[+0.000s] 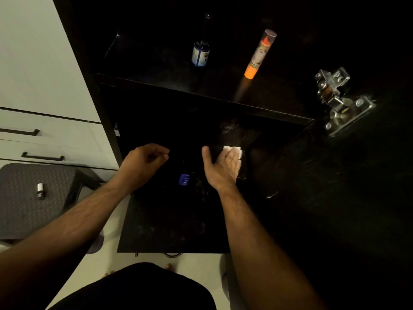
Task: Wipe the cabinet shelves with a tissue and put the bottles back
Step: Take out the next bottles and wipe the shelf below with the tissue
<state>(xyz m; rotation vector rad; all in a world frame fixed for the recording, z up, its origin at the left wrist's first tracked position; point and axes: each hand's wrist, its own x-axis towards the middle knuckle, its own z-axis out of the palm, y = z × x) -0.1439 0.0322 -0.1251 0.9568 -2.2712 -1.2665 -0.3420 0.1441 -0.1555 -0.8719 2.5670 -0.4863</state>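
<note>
Dark cabinet shelf — right hand grip presses tissue; left hand loosely curled, holding nothing.

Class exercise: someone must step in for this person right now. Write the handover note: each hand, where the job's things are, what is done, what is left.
Right hand: holds the white tissue on the lower shelf, wiping.
Left hand: fingers loosely curled, holding nothing, in front of the lower shelf.
Upper shelf: a dark blue-labelled bottle and an orange tube stand there.
A small blue bottle sits low in the cabinet between the hands.
A small white-capped bottle lies on the dark stool at the left.
Done: cannot tell.
Left: finish wiping, return the stool bottle.
</note>
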